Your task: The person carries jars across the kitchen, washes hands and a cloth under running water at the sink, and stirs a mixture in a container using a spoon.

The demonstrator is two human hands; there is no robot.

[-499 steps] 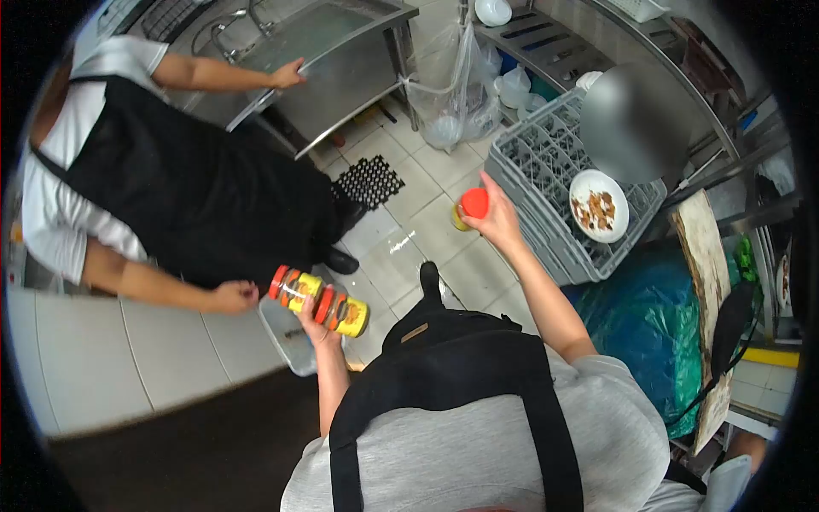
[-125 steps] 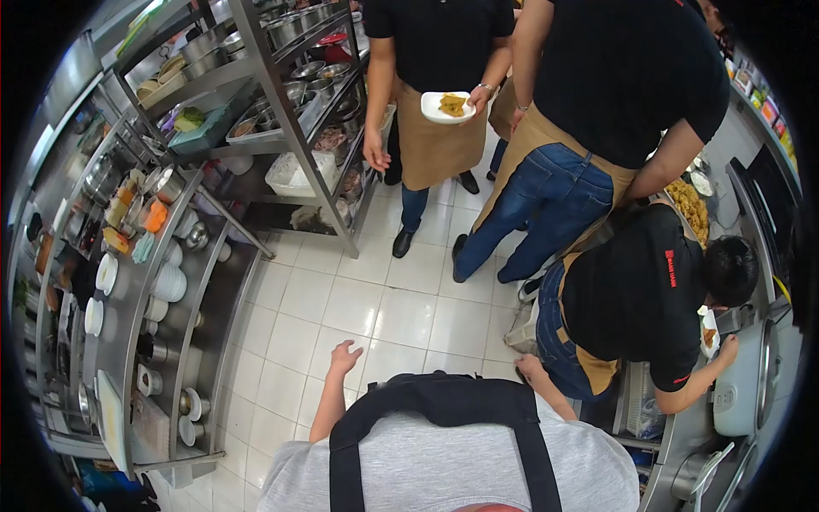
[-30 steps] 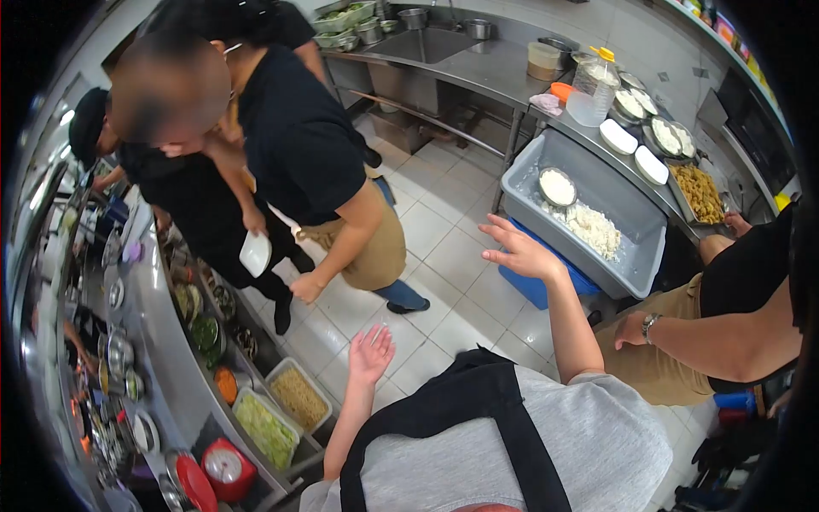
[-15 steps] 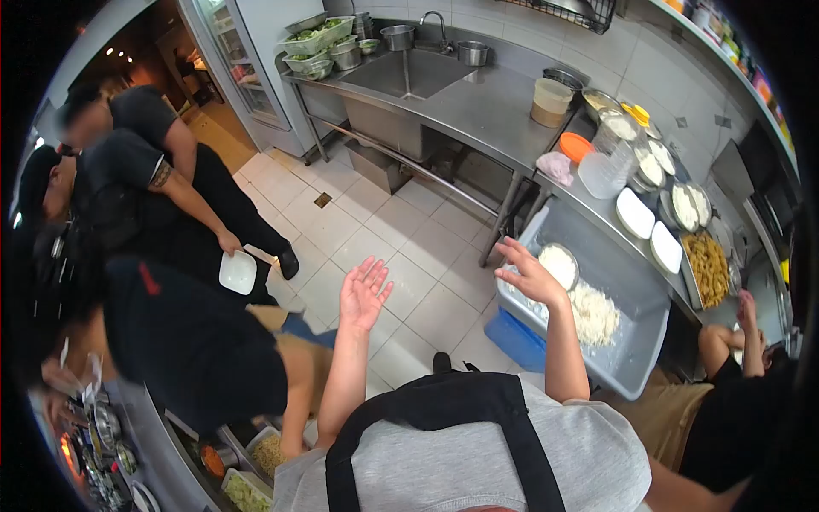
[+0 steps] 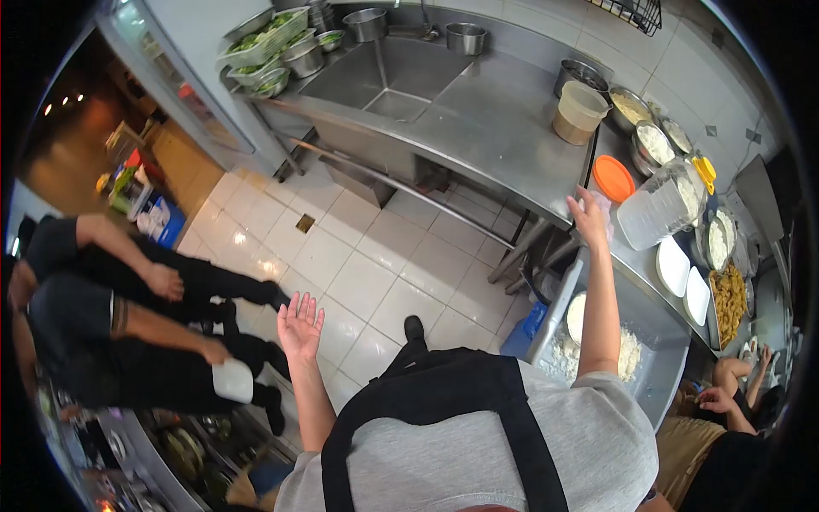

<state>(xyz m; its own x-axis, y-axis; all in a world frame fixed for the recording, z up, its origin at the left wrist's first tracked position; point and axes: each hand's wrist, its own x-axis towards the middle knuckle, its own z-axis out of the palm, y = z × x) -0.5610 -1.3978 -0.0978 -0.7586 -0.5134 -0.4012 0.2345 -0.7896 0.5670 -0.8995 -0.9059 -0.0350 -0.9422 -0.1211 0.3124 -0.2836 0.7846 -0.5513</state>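
Observation:
My left hand (image 5: 300, 328) is held out over the tiled floor with its palm up and fingers spread, holding nothing. My right hand (image 5: 589, 220) reaches to the corner of the steel counter (image 5: 520, 141), its fingers stretched out. Partly behind it lies a pink cloth (image 5: 605, 207); whether the fingers touch it is hard to see. Close by are an orange lid (image 5: 613, 177) and a clear plastic jug with a yellow cap (image 5: 657, 209). Below my right forearm sits a grey tub (image 5: 661, 371) with white grated food (image 5: 630, 354) and a bowl of white stuff (image 5: 577, 318).
Two people in black stand at the left, one holding a white dish (image 5: 232, 381). Another person crouches at the lower right. A sink (image 5: 388, 72) and bowls of greens (image 5: 271, 38) are at the back. White dishes (image 5: 673, 266) and a tray of brown food (image 5: 728, 303) line the right counter.
My right hand has moved forward from above the tub to the pink cloth. The view has shifted closer to the counter. My left hand stays open. The person at lower left has mostly left view.

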